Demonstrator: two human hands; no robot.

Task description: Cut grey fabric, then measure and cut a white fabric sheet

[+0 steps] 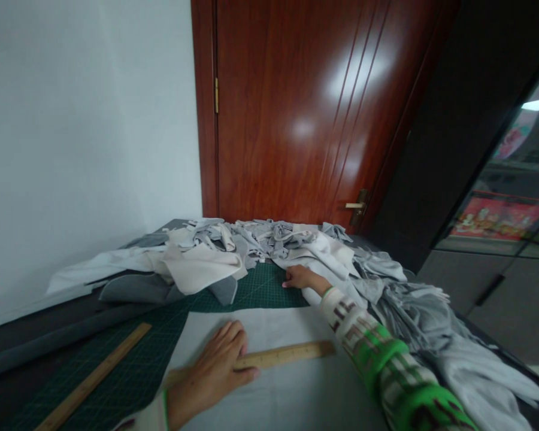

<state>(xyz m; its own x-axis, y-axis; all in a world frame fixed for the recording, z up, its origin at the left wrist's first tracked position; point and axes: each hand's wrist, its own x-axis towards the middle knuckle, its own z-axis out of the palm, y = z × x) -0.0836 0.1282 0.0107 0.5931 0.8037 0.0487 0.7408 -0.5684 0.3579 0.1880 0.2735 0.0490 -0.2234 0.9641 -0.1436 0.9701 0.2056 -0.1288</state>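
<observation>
A sheet of white fabric [287, 389] lies on a green cutting mat [260, 287] in front of me. Across it rests a wooden ruler [291, 354], partly covered by my left hand [220, 365], which grips and presses it against the fabric. My right hand [300, 278] reaches out past the far edge of the sheet, over the mat and beside a pale piece of cloth [327, 269]. Its fingers are curled in, and whether anything small is inside them cannot be made out.
Heaped grey and white cloth scraps [269, 236] line the table's far side, and more grey cloth [413, 317] lies at right. A second wooden ruler [94, 377] is on the mat at left. Beyond stand a reddish wooden door [287, 120] and a dark cabinet [467, 287].
</observation>
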